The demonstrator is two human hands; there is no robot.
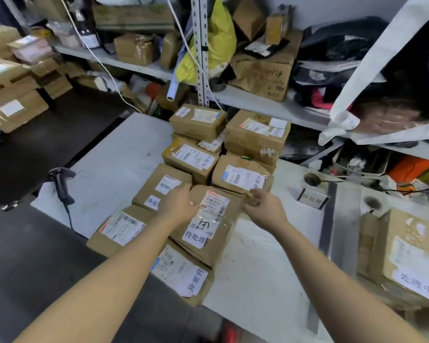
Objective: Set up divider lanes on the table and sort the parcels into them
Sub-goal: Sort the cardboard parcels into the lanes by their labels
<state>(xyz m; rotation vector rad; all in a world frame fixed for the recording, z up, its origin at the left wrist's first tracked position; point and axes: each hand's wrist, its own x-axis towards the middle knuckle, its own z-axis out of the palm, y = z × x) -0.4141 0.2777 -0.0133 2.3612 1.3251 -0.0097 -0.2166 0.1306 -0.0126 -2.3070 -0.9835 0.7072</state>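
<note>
Taking hold of a flat brown cardboard parcel (pixel 208 226) on top of the heap of taped brown boxes (pixel 191 157) in the middle of the pale grey counter (pixel 124 149). Gripped at its two far corners: left hand (pixel 177 203) with fingers curled over the far-left edge, right hand (pixel 263 209) with fingers hooked round the crumpled far-right corner.

Probably best to raise it level and clear of the heap before swinging across, so as not to drag neighbours along. Read the white handwritten sticker (pixel 195 237) first, then match it to the small folded white tent card (pixel 311 198) standing to the right, just beside the long flat grey divider strip (pixel 331 219). Set down square to that strip, label up.

Soft creased board, glossy tape over the printed label, dented corners: likely to flex, so keep the grip wide. Beyond the strip, a larger brown carton (pixel 406 256), taped and labelled.
</note>
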